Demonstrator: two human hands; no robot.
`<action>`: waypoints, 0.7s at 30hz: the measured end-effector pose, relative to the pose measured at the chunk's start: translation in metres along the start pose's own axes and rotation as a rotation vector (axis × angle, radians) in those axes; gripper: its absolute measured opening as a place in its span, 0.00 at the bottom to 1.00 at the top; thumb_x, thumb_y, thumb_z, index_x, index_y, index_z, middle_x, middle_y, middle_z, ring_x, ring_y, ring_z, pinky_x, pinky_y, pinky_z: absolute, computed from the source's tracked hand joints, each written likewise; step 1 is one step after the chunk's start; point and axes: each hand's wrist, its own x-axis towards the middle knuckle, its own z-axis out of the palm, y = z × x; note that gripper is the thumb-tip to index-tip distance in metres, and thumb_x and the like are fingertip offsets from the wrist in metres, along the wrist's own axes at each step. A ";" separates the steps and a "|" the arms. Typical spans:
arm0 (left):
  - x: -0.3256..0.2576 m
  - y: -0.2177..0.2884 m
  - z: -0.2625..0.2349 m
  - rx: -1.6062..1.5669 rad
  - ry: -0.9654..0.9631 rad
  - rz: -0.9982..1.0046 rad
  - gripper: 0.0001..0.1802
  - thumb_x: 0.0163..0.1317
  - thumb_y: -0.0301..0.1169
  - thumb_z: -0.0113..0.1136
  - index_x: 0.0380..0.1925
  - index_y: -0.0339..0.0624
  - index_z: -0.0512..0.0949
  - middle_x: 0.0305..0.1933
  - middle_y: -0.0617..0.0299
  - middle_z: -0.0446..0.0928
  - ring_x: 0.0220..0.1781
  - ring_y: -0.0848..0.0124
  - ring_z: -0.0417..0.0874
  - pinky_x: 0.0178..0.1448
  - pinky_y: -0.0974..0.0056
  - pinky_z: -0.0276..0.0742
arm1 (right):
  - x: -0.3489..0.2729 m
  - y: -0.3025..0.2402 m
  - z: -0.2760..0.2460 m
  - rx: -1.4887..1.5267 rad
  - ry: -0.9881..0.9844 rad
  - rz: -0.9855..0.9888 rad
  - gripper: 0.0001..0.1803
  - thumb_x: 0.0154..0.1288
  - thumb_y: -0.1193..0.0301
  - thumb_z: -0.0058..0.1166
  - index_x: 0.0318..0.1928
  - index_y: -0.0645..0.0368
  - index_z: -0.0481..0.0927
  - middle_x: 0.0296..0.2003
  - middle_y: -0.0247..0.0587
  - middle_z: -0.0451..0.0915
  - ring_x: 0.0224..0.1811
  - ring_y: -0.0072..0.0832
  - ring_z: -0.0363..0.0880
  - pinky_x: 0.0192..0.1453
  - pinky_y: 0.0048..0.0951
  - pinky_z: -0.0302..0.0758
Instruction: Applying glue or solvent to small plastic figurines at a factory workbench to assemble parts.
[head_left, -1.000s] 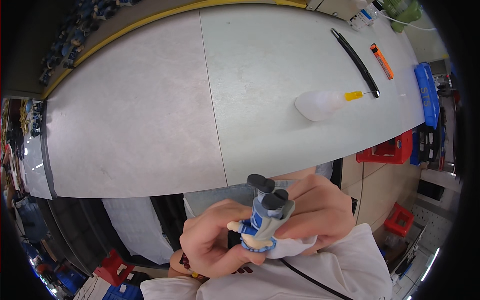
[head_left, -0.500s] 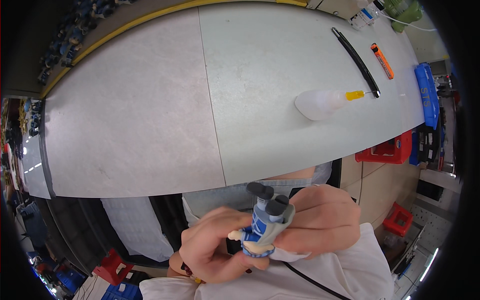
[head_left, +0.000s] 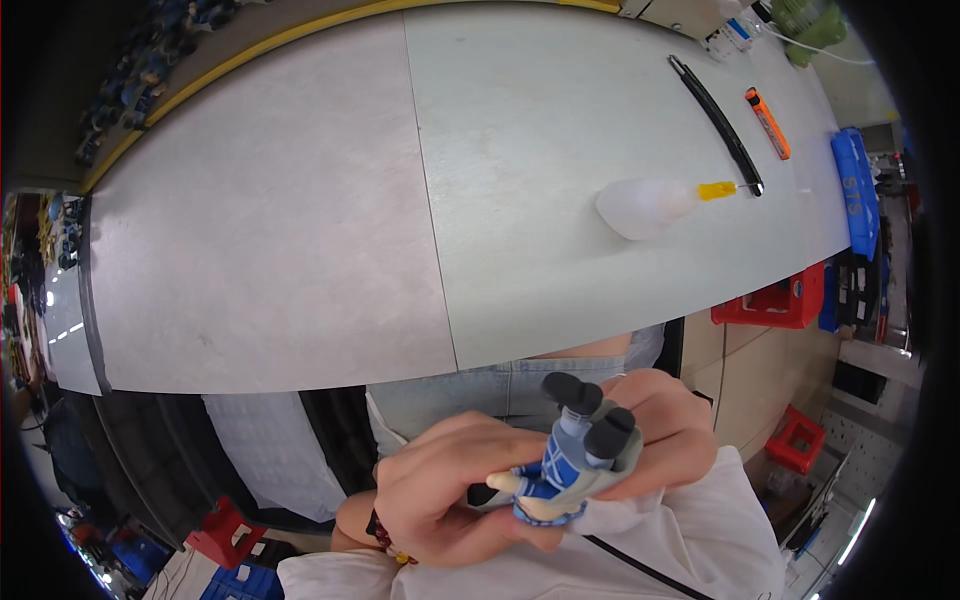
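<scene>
In the head view, the small moulded toy figure in blue, with pale arms, dark grey boots and a grey back piece (head_left: 556,462), is held off the table at about 5 o'clock from the picture's middle, in front of the person's torso. Its boots point toward 1 o'clock, out of the fingers' way, and its other end is partly covered by a thumb.

The left hand (head_left: 440,482) meets it from 9 o'clock, thumb and fingers closed narrowly on its lower part; this grip probably steadies it while leaving the legs exposed. The right hand (head_left: 668,430) lies at about 2 o'clock from it, fingers curled in behind the grey piece. Their tips are hidden, so I cannot tell whether they pinch it or something else. A thin black cable (head_left: 640,567) runs from beneath the hands toward 4 o'clock; what it joins is not visible.

On the pale grey tabletop (head_left: 270,220), between 12 and 1 o'clock from the figure, a translucent white squeeze bottle with a yellow needle tip (head_left: 645,208) lies on its side. A slim black pen-like tool (head_left: 715,125) and a short orange stick-shaped object (head_left: 768,125) lie farther off at 1 o'clock, seemingly kept within right-hand reach.
</scene>
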 end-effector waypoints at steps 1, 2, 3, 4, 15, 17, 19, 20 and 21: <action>0.000 -0.001 0.000 -0.002 -0.003 -0.002 0.21 0.40 0.27 0.65 0.34 0.27 0.71 0.29 0.52 0.75 0.27 0.65 0.77 0.32 0.69 0.71 | 0.000 0.001 -0.001 -0.069 0.012 -0.013 0.11 0.41 0.78 0.56 0.30 0.63 0.77 0.25 0.38 0.74 0.22 0.28 0.70 0.24 0.22 0.68; 0.000 -0.001 -0.001 0.006 -0.004 -0.046 0.21 0.40 0.28 0.65 0.34 0.27 0.71 0.29 0.52 0.75 0.27 0.65 0.77 0.32 0.69 0.71 | -0.001 0.003 -0.001 -0.072 0.013 -0.011 0.11 0.41 0.78 0.56 0.30 0.63 0.77 0.25 0.38 0.74 0.22 0.28 0.70 0.24 0.22 0.68; 0.000 -0.001 -0.002 0.013 -0.006 -0.090 0.22 0.40 0.28 0.65 0.35 0.27 0.71 0.29 0.52 0.75 0.27 0.66 0.77 0.32 0.69 0.71 | -0.003 0.007 -0.001 -0.081 0.029 -0.037 0.11 0.41 0.78 0.56 0.31 0.63 0.77 0.25 0.37 0.73 0.23 0.27 0.69 0.24 0.22 0.67; 0.001 -0.001 -0.002 0.012 -0.006 -0.091 0.22 0.40 0.28 0.65 0.35 0.27 0.71 0.29 0.52 0.75 0.27 0.66 0.77 0.32 0.69 0.71 | -0.005 0.009 0.000 -0.087 0.043 -0.063 0.11 0.41 0.78 0.56 0.31 0.62 0.77 0.25 0.36 0.73 0.23 0.27 0.69 0.24 0.21 0.67; 0.001 -0.004 -0.003 -0.020 -0.065 -0.066 0.24 0.36 0.28 0.68 0.34 0.26 0.71 0.27 0.52 0.75 0.26 0.67 0.77 0.30 0.70 0.71 | 0.004 -0.001 -0.008 -0.212 -0.039 -0.074 0.08 0.41 0.80 0.55 0.28 0.63 0.77 0.25 0.36 0.73 0.24 0.25 0.69 0.24 0.21 0.67; -0.001 -0.002 -0.002 0.001 -0.061 -0.064 0.25 0.36 0.28 0.68 0.34 0.26 0.71 0.27 0.52 0.75 0.26 0.67 0.77 0.29 0.71 0.71 | 0.005 -0.001 -0.008 -0.197 -0.030 -0.073 0.08 0.41 0.80 0.55 0.27 0.63 0.77 0.25 0.37 0.74 0.24 0.25 0.69 0.24 0.21 0.67; 0.002 0.001 -0.003 0.016 -0.063 -0.062 0.25 0.36 0.28 0.68 0.34 0.25 0.71 0.26 0.51 0.75 0.25 0.67 0.77 0.28 0.71 0.71 | 0.003 -0.003 -0.006 -0.162 0.000 -0.060 0.07 0.40 0.80 0.54 0.26 0.63 0.77 0.24 0.38 0.74 0.24 0.25 0.70 0.23 0.21 0.68; 0.006 0.001 -0.006 0.000 -0.125 -0.072 0.25 0.36 0.28 0.68 0.34 0.24 0.70 0.26 0.51 0.75 0.25 0.67 0.76 0.28 0.71 0.71 | 0.003 -0.004 -0.006 -0.168 0.001 -0.058 0.07 0.40 0.80 0.54 0.26 0.63 0.77 0.24 0.38 0.74 0.24 0.25 0.70 0.23 0.21 0.68; 0.009 0.001 -0.008 -0.016 -0.187 -0.081 0.25 0.36 0.28 0.68 0.34 0.24 0.70 0.26 0.51 0.75 0.25 0.67 0.76 0.27 0.71 0.71 | 0.004 -0.005 -0.006 -0.216 0.000 -0.083 0.07 0.40 0.80 0.54 0.26 0.64 0.77 0.24 0.38 0.74 0.23 0.25 0.70 0.23 0.20 0.68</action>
